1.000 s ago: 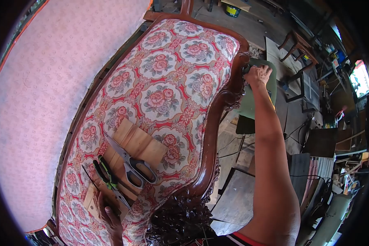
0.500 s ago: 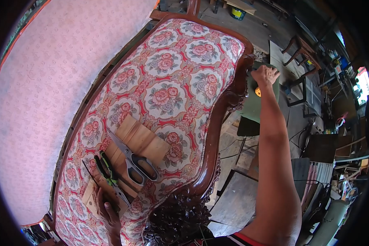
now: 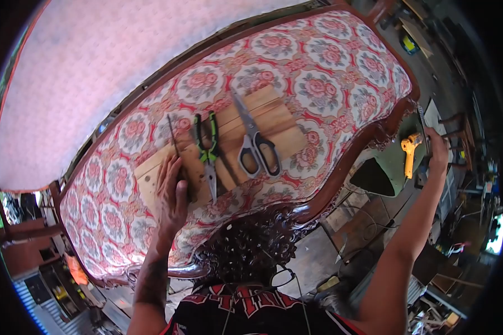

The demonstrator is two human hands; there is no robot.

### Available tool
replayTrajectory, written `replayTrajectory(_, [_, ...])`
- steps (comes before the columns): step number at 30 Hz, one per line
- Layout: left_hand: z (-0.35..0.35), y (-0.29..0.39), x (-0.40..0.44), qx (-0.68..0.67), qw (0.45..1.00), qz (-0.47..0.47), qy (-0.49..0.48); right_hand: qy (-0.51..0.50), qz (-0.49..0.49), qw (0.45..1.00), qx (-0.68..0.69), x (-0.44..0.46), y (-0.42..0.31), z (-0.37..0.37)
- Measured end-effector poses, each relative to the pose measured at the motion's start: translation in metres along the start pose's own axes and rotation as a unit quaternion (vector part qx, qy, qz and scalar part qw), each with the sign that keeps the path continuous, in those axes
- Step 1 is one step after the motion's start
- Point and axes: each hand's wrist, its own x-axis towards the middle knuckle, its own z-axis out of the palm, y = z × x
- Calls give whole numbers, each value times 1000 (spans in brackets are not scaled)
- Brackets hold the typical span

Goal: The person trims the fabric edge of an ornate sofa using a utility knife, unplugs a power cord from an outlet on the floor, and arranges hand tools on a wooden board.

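My left hand [image 3: 172, 192] lies on a wooden board [image 3: 265, 114], fingers extended and thumb apart. Beside its fingers is a tool with a thin dark shaft [image 3: 173, 134]; its lower end is partly hidden. Green-and-black pliers [image 3: 208, 152] and grey-handled scissors [image 3: 254, 142] rest on the board, over the floral upholstery [image 3: 318, 92]. At the right, my right hand [image 3: 438, 149] is closed on a long, thin grey strip, right of a yellow-orange tool [image 3: 411, 155] on a green surface [image 3: 397, 148].
Carved dark wood [image 3: 246, 240] edges the near side of the upholstery. Pale pink padding [image 3: 112, 61] stands beyond it. A yellow-labelled bucket [image 3: 409, 44] is at the upper right, and cables run over the floor at the lower right.
The view has turned, so the sofa lies more crosswise. My right hand has come up from the green surface with a thin strip. The yellow-orange tool is now fully visible; my left hand stays on the board.
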Motion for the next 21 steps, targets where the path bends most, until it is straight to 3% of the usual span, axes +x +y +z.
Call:
replayTrajectory(3, [-2,8,1,33,999,1,-11,-62,-22,993,98,-102,-53,64])
replayTrajectory(4, [1,11,-2,47,999,-2,-5,-63,-95,984,136,-122,-51,90])
replayTrajectory(6, [11,14,-5,24,1000,-4,9,-88,-41,982,163,-187,-81,149])
replayTrajectory(8, [11,21,-5,-13,999,7,44,-163,-75,970,167,-238,-85,204])
replayTrajectory(10, [0,17,-14,-23,997,-23,69,-171,-123,971,109,-287,-89,258])
replayTrajectory(12, [-8,-1,-24,25,988,-41,149,-80,-350,930,-73,-329,-78,302])
replayTrajectory(13, [-18,-1,-28,24,987,-41,154,-80,-355,929,-72,-342,-76,316])
replayTrajectory(15, [-40,0,-42,-97,940,-224,237,-6,-469,847,-249,-363,-69,337])
replayTrajectory(17, [-41,-30,-55,-124,927,-229,269,-14,-472,836,-279,-376,-68,340])
replayTrajectory(21, [-49,-50,-65,-203,905,-306,215,-36,-440,857,-266,-337,-63,332])
